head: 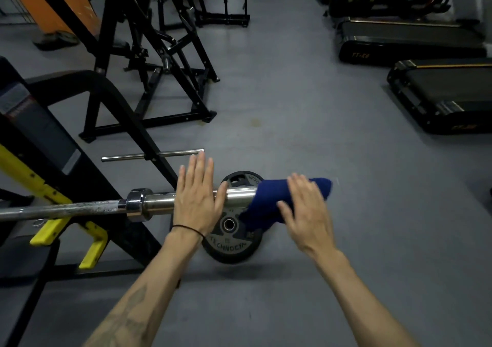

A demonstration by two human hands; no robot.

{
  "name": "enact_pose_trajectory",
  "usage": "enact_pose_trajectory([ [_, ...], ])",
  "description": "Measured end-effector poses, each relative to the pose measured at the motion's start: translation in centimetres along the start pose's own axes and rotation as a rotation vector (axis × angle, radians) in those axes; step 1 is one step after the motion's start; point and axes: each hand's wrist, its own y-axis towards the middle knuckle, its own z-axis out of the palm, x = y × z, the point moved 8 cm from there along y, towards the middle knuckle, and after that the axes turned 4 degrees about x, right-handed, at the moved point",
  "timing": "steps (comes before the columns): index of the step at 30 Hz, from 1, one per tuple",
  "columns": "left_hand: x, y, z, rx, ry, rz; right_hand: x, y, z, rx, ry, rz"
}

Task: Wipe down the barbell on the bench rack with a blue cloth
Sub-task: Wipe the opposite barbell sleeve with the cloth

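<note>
At the left, the black bench rack with yellow hooks (53, 229) carries the long steel barbell (80, 209), whose shiny sleeve juts out to the right over the grey gym floor (292, 120). The left hand (198, 200) lies flat on that sleeve, fingers (201, 165) straight and slightly spread, above a black weight plate (229, 237) lying on the floor. Further right, the dark blue cloth (266, 203) is draped over the sleeve's end, and the right hand (306, 208) presses on it with fingers loosely spread.

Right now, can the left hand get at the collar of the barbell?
Probably yes. The left hand rests flat on the barbell sleeve just beside the collar, with only bare steel between them.
</note>
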Motion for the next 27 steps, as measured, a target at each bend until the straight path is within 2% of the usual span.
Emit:
enact_pose_trajectory([
  [2,0.7,-0.2,1.4,0.069,0.041,-0.038,-0.8,-0.3,-0.2,-0.089,0.067,0.226],
  [4,0.7,-0.7,2.2,0.081,0.05,-0.044,2.1,0.2,1.3,-0.103,0.148,0.374],
  [5,0.6,-0.9,2.3,0.079,0.047,-0.042,4.4,0.5,2.0,-0.062,0.174,0.338],
  [7,0.4,-1.1,2.4,0.083,0.042,-0.03,7.9,0.8,2.9,0.065,0.155,0.114],
  [9,0.5,-1.1,2.2,0.077,0.047,-0.009,7.1,0.8,2.3,0.141,0.063,-0.089],
  [10,0.5,-1.1,2.1,0.076,0.051,-0.003,5.5,0.9,1.8,0.14,0.005,-0.125],
  [11,0.5,-1.1,2.1,0.076,0.056,0.003,3.4,1.0,1.1,0.111,-0.028,-0.1],
  [13,0.2,-1.4,1.9,0.058,0.063,0.009,-0.1,0.4,-0.2,0.034,0.013,0.087],
  [16,0.0,-2.2,1.8,0.016,0.052,-0.004,3.1,0.3,1.1,-0.053,0.108,0.312],
  [17,-0.1,-2.6,1.9,0.006,0.053,0.002,5.6,0.5,1.8,-0.044,0.14,0.273],
  [19,-0.1,-3.4,2.1,0.009,0.064,0.022,9.3,0.7,2.9,0.051,0.135,0.046],
  [21,-0.1,-3.9,2.4,0.029,0.08,0.043,8.3,0.9,2.5,0.103,0.049,-0.147],
  [22,-0.1,-4.1,2.5,0.035,0.083,0.048,6.4,1.0,2.1,0.091,-0.008,-0.173],
  [23,-0.1,-4.3,2.5,0.04,0.079,0.054,4.1,1.2,1.3,0.058,-0.035,-0.128],
  [25,-0.2,-4.6,2.3,0.038,0.062,0.053,0.9,0.9,0.1,-0.001,0.001,0.085],
  [27,-0.4,-5.2,2.2,0.021,0.041,0.036,2.5,0.8,0.7,-0.053,0.084,0.276],
])
